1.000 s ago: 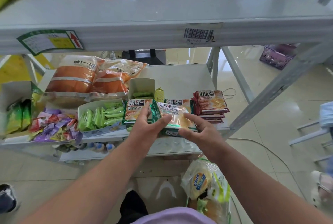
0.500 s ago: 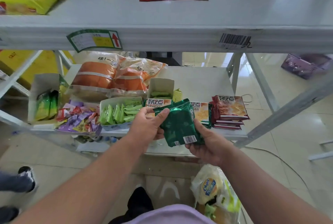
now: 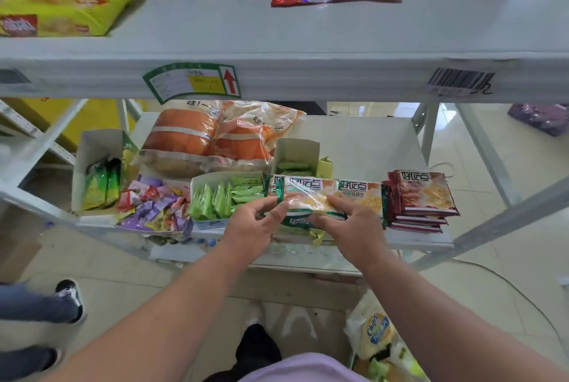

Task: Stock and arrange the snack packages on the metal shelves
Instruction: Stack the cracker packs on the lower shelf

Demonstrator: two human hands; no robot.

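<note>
Both hands, left hand (image 3: 255, 224) and right hand (image 3: 354, 227), pinch the green-edged cracker packet (image 3: 308, 203), now flipped face-up (its back showed earlier), just left of the red cracker stack (image 3: 421, 197); placement looks near.

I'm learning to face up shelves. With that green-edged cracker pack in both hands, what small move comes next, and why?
Probably lower the green-edged pack flat onto the green stack under it and let go. Left hand and right hand pinch it face up just above that stack, beside the red stack.
</note>
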